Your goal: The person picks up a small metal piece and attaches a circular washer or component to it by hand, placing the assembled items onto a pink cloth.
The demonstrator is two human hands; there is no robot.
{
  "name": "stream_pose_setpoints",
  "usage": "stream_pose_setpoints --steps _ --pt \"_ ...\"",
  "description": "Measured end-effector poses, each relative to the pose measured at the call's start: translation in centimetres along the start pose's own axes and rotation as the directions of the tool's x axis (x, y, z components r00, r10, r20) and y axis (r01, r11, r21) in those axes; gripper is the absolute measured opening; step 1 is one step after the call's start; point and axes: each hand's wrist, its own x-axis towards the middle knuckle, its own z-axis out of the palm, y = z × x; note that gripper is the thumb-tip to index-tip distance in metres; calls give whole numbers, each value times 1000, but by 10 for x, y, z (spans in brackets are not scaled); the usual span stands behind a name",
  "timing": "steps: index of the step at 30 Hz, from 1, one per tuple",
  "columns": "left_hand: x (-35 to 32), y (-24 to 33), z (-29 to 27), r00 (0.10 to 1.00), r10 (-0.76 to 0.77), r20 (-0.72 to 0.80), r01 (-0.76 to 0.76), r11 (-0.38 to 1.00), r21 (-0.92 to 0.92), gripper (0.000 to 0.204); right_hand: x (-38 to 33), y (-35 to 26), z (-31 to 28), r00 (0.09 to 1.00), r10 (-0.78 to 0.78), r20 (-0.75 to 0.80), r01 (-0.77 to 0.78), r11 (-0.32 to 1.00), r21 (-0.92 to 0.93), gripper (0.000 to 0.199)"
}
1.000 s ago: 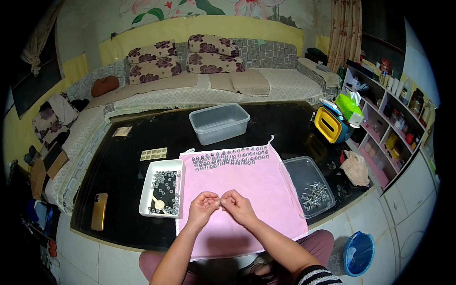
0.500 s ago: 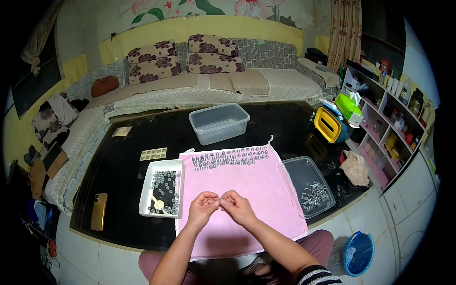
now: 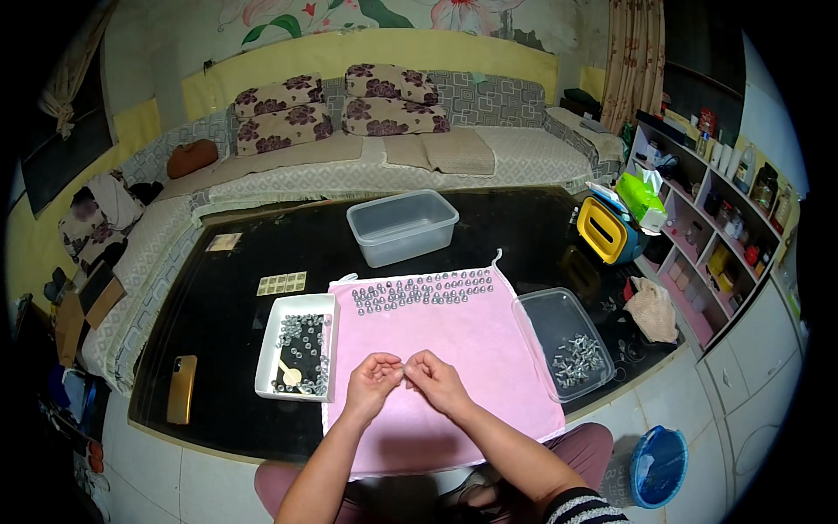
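My left hand [image 3: 375, 382] and my right hand [image 3: 435, 381] meet fingertip to fingertip above the pink cloth [image 3: 436, 336]. Both are pinched closed around something small, mostly hidden by the fingers. Across the cloth's far part stand several rows of small silvery metal pieces [image 3: 423, 291]. Left of the cloth sits a white tray [image 3: 262, 367] with round shiny nut-like pieces [image 3: 301, 327] and a pale spoon [image 3: 291, 375] in it. To the right, a clear plastic lid-like tray [image 3: 546, 306] holds a heap of small metal screws [image 3: 578, 360].
A clear plastic tub [image 3: 401, 231] stands at the table's far middle. On the black table [image 3: 218, 306] lie a gold phone [image 3: 182, 389] and a card of labels [image 3: 282, 284]. A yellow-and-blue box [image 3: 602, 231], a beige cloth [image 3: 653, 310] and a blue bin [image 3: 658, 467] are at the right.
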Motion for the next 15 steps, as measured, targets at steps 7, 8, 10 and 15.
stream_pose_setpoints --steps 7,8,10,15 --pt "-1 2 1 1000 1 -5 -1 1000 -9 17 -1 -2 -3 997 45 59 -44 999 -30 27" --pt "-1 2 1 1000 9 -10 -9 1000 -5 17 -1 -3 -3 997 34 66 -29 997 -66 27" --pt "-2 3 3 1000 -9 7 9 1000 -10 17 -1 -2 -5 994 46 95 -40 997 -73 27" --pt "-1 2 2 1000 -5 -15 5 1000 4 17 0 1 1 1000 -18 5 18 1000 0 28"
